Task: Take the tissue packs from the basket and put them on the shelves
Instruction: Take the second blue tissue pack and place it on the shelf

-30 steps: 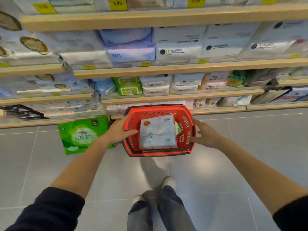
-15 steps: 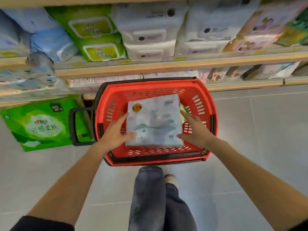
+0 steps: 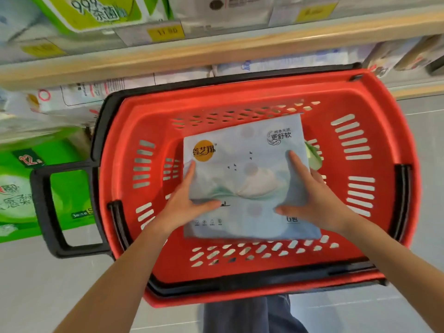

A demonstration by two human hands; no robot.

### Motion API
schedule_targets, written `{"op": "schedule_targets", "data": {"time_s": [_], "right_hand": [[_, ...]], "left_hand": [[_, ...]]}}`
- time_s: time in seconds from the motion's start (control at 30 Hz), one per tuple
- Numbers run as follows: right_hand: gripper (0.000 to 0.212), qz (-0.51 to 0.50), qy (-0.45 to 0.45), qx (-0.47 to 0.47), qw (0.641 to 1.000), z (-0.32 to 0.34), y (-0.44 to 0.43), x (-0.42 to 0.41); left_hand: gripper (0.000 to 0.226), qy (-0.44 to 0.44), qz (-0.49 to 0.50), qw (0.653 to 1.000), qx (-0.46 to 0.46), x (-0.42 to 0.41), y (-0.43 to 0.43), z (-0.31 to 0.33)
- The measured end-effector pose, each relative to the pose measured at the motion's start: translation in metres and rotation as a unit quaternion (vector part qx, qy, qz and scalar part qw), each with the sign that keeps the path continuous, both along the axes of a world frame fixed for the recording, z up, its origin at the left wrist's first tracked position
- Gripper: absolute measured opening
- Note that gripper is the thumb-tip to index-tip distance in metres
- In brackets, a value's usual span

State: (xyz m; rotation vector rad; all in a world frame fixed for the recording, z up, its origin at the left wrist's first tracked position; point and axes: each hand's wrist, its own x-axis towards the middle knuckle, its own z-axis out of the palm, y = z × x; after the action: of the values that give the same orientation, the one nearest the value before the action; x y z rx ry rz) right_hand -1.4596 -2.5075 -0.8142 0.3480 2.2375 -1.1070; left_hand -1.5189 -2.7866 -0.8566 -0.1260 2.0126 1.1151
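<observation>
A: Fig. legend, head view. What sits centre?

B: Red basket point(image 3: 374, 109) w/ slotted walls, on the grey tiled floor point(image 3: 48, 284), its far rim close under the lowest shelf edge point(image 3: 216, 54). Black handle point(image 3: 48, 207) folded out to the basket's left side.

A: And the task item?

B: Pale blue tissue pack point(image 3: 242, 179), flat, face up, inside the basket, roughly mid-basket and a bit toward the right wall. Orange round logo at its far-left corner; "6" mark near the near-right corner. A green item point(image 3: 313, 156) peeks out from under its right edge; can't tell what it is.

A: Hands?

B: Left hand point(image 3: 185, 205) on the pack's left edge, fingers down that side, thumb laid across the top face. Right hand point(image 3: 310, 195) on the right edge, fingers spread over the top, thumb pointing in toward centre. Each grip is spread wide and clasps the pack from its own side; pack pinched between the two hands.

A: Surroundings?

B: Green tissue bag point(image 3: 21, 188) on the floor left of the handle, marked "12". Yellow price tag point(image 3: 165, 32) on the shelf edge above. Green-and-white packs point(image 3: 96, 10) on that shelf, blurred. Person's trouser leg point(image 3: 245, 316) beneath the basket's near rim.
</observation>
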Motion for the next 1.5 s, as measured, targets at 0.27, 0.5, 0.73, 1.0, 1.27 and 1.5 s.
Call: {"op": "schedule_targets", "data": {"time_s": [0.27,0.5,0.73,1.0,1.27,1.5], "right_hand": [[0.121,-0.015,0.024,-0.011,1.0,0.005,0.003,0.001],[0.125,0.001,0.038,-0.007,0.999,0.035,0.006,0.008],[0.123,0.017,0.088,-0.022,0.996,0.119,0.011,0.012],[0.118,0.013,0.169,-0.028,0.985,0.278,0.029,0.01],[0.118,-0.018,0.31,0.004,0.951,0.469,0.05,0.005],[0.117,-0.019,0.42,0.012,0.907,0.629,0.067,0.013]], "left_hand": [[0.117,-0.001,0.016,1.0,0.008,0.0,0.003,0.004],[0.12,0.02,0.025,0.999,-0.007,0.013,0.004,0.04],[0.13,0.071,0.047,0.996,0.007,0.017,0.008,0.133],[0.117,0.228,-0.011,0.973,-0.036,0.003,0.031,0.306],[0.116,0.359,-0.013,0.933,0.013,-0.017,0.053,0.513],[0.122,0.473,-0.037,0.881,-0.006,-0.014,0.067,0.683]]}}
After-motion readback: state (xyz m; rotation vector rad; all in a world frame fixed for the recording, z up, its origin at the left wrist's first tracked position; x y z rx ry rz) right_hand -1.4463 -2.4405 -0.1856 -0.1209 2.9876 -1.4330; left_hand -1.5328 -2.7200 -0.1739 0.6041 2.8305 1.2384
